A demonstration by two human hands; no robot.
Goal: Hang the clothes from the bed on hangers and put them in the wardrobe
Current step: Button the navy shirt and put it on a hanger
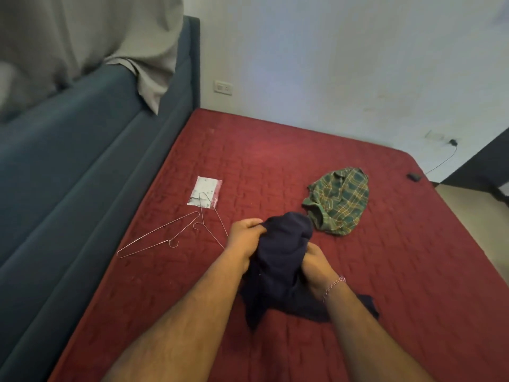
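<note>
Clothes first: a dark navy garment (281, 260) is bunched over the red bed (413, 271), gripped by both hands; left hand (243, 237) clutches its top edge, right hand (316, 267) its side; a green plaid shirt (337, 201) lies just beyond the grip; wire hangers (176, 234) lie left of it; twisted cloth could hide the neck opening, so a hanger might snag or slip.

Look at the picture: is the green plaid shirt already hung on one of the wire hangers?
No: the green plaid shirt lies crumpled on the red bed cover, apart from the wire hangers, which lie bare.
</note>
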